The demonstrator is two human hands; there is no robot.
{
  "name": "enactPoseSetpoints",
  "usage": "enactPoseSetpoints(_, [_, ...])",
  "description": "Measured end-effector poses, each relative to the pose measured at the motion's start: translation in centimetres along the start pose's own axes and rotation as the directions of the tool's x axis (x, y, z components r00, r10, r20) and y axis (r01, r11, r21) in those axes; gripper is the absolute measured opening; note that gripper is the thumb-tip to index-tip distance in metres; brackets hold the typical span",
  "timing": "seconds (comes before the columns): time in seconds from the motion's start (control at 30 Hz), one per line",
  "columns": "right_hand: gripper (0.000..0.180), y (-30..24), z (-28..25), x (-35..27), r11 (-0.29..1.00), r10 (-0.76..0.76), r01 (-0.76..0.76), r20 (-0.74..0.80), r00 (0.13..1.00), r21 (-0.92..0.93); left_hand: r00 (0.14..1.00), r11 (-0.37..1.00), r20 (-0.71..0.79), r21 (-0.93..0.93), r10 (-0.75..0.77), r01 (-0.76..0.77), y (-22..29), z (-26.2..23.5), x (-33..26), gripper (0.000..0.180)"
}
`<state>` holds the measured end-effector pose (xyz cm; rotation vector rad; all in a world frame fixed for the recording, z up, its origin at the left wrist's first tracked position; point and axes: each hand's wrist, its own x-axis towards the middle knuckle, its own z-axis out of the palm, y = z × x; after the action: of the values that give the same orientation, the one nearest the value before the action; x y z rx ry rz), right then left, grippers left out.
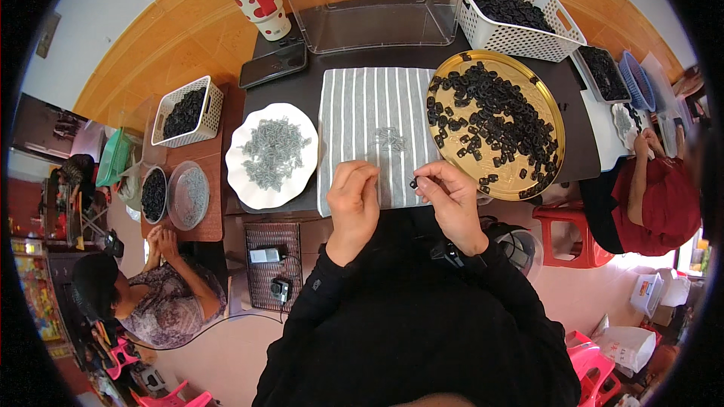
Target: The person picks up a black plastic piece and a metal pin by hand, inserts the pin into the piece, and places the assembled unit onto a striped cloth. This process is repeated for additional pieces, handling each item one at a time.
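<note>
My left hand [353,200] is raised over the near edge of a grey striped cloth [347,117], thumb and fingertips pinched together; anything between them is too small to make out. Beside it, my right hand [451,197] pinches a small black plastic piece [414,183] between thumb and forefinger. A little pile of thin silvery pins [390,139] lies on the cloth beyond both hands. To the left, a white scalloped plate [236,160] carries a heap of similar pins [273,152]. On the right, a round gold tray [507,66] holds many loose black pieces [520,120].
Behind the cloth stand a clear plastic box [369,49], a dark phone [273,65] and a red-dotted tumbler [256,0]. A white basket [520,41] of black pieces is at the back right. Other people sit left [162,286] and right [656,200]. A red stool [569,237] stands nearby.
</note>
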<state>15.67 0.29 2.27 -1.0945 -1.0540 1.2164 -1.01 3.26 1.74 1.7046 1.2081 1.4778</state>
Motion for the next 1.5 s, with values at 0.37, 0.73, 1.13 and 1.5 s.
enactPoseSetpoints(0.37, [0.011, 0.5, 0.0, 0.0, 0.999, 0.003, -0.002, -0.021, 1.0, 0.049, 0.99, 0.856, 0.091, 0.498, 0.108, -0.139, 1.0, -1.7, -0.7, 0.018])
enactPoseSetpoints(0.73, [0.01, 0.5, 0.7, -1.0, 1.0, 0.004, -0.004, 0.012, 1.0, 0.0, 0.998, 0.977, 0.052, 0.212, -0.029, 0.017, 0.0, -0.7, -1.3, 0.018])
enactPoseSetpoints(1.13, [0.009, -0.2, 2.1, -1.2, 0.958, -0.282, 0.282, 0.0, 0.959, -0.061, 0.777, 0.323, 0.375, -0.753, -0.505, 0.573, 1.0, -0.9, -1.6, 0.022])
enactPoseSetpoints(1.5, [0.008, -0.5, 2.4, -1.0, 0.941, -0.31, 0.303, -0.023, 0.95, -0.152, 0.834, 0.45, 0.285, -0.736, -0.473, 0.507, 1.4, -0.5, -1.5, 0.021])
